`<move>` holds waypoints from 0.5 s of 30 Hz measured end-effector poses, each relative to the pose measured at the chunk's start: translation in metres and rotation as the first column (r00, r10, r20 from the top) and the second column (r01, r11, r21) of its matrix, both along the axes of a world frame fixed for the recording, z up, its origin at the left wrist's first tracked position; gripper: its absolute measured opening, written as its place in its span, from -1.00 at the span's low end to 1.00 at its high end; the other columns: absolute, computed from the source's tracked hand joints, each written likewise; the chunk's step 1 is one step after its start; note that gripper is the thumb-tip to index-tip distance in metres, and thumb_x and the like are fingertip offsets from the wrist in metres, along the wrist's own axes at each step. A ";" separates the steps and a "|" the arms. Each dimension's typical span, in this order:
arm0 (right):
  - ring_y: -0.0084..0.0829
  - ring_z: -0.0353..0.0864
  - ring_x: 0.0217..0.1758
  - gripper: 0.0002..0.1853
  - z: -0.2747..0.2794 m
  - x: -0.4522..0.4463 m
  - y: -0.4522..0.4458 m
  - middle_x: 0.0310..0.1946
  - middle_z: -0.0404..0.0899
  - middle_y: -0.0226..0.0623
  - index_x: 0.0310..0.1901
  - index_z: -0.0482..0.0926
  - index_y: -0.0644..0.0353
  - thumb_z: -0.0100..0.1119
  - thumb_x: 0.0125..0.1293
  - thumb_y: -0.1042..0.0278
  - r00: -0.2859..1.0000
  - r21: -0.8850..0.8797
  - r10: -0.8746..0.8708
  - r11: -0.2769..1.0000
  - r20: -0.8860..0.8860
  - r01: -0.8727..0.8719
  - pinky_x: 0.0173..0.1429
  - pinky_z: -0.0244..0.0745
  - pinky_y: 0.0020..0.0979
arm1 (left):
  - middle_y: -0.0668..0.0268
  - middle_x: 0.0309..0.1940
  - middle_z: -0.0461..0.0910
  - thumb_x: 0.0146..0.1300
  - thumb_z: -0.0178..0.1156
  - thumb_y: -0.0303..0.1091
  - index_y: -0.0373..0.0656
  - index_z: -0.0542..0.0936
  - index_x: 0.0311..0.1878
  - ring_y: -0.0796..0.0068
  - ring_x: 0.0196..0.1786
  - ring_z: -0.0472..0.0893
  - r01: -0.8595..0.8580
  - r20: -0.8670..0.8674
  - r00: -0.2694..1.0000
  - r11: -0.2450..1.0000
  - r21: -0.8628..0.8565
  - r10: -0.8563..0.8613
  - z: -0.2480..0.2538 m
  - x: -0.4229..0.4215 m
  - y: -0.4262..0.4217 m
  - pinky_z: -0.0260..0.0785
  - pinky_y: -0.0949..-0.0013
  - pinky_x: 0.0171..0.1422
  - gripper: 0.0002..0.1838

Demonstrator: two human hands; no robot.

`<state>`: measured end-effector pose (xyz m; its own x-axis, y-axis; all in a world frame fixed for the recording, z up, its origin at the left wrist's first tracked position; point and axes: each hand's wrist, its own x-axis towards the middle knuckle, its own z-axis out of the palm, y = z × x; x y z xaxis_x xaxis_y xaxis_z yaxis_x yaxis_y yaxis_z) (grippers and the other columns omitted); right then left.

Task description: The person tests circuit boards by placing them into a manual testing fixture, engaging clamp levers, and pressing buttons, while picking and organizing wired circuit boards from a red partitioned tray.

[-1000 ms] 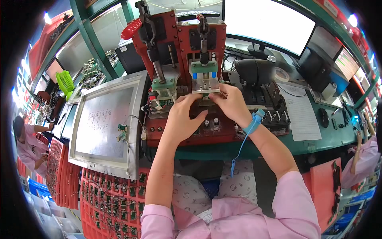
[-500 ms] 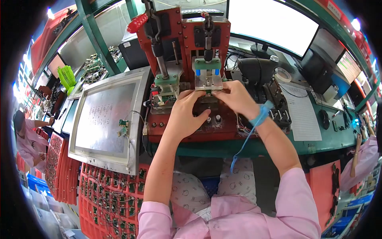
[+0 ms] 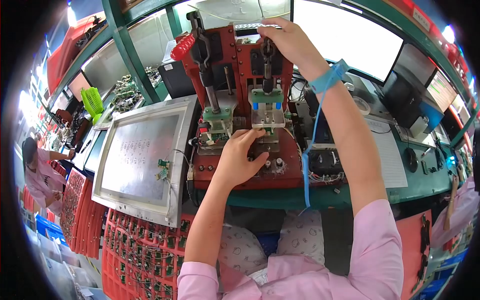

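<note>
My left hand (image 3: 236,161) lies at the base of the right-hand press on a red test fixture (image 3: 290,165). Its fingertips touch a small green circuit board (image 3: 269,132) in the slot, and the thumb is spread away. My right hand (image 3: 296,46), with a blue wrist strap (image 3: 327,77), is closed at the top of the right toggle clamp (image 3: 267,55); the handle itself is hidden behind the fingers. Above the board hangs a clear pressing plate (image 3: 268,118) with blue posts. The left toggle clamp (image 3: 201,50) has a red handle, with another board (image 3: 218,137) beneath it.
A silver framed panel (image 3: 145,155) carrying small wired boards (image 3: 162,170) lies left. Red trays (image 3: 112,260) full of boards stand below it. A monitor (image 3: 350,37), a paper sheet (image 3: 387,150) and a mouse (image 3: 411,159) are right. Other people sit on both sides.
My right hand has left the fixture slot and risen to the top of the right clamp. My left hand stays at the slot, its fingertips still by the board. The view has shifted slightly.
</note>
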<state>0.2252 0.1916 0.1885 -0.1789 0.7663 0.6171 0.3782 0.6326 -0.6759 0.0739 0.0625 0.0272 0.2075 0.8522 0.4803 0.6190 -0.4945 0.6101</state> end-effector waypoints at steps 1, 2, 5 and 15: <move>-0.30 0.66 -0.02 -0.56 0.002 -0.003 -0.001 -0.06 0.68 -0.13 0.19 0.55 0.17 0.28 0.27 0.37 0.993 0.027 0.056 0.998 -0.106 -0.053 0.10 0.50 -0.43 | 0.14 0.01 0.60 0.05 0.34 -0.47 -0.18 0.57 0.16 0.20 -0.12 0.56 0.003 0.018 1.000 1.000 0.016 -0.004 -0.001 0.000 0.001 0.43 0.29 -0.01 -0.48; -0.32 0.68 -0.05 -0.59 0.003 -0.005 -0.002 -0.12 0.70 -0.17 0.17 0.57 0.17 0.28 0.26 0.42 0.972 0.059 0.114 0.993 -0.208 -0.104 0.08 0.52 -0.46 | 0.13 -0.01 0.62 0.03 0.33 -0.47 -0.19 0.58 0.12 0.19 -0.10 0.57 0.006 0.037 0.999 0.999 0.031 -0.007 -0.002 0.000 0.002 0.44 0.29 -0.01 -0.51; -0.38 0.65 -0.15 -0.64 0.009 -0.007 -0.012 -0.22 0.70 -0.21 0.07 0.60 0.23 0.26 0.20 0.55 0.943 0.171 0.219 0.969 -0.251 -0.180 0.01 0.52 -0.50 | 0.12 -0.03 0.65 0.02 0.33 -0.47 -0.21 0.61 0.07 0.18 -0.08 0.58 0.009 0.051 0.999 0.996 0.086 -0.014 -0.004 0.000 0.005 0.45 0.29 0.00 -0.55; -0.52 0.66 -0.30 -0.68 0.001 0.006 -0.042 -0.33 0.72 -0.36 -0.10 0.69 0.18 0.25 0.10 0.71 0.937 0.398 0.335 0.876 -0.096 -0.272 -0.10 0.54 -0.62 | 0.16 -0.15 0.70 0.03 0.30 -0.56 -0.27 0.68 -0.11 0.22 -0.03 0.60 -0.022 0.142 0.990 0.985 0.173 -0.003 -0.014 -0.005 0.007 0.49 0.30 -0.03 -0.71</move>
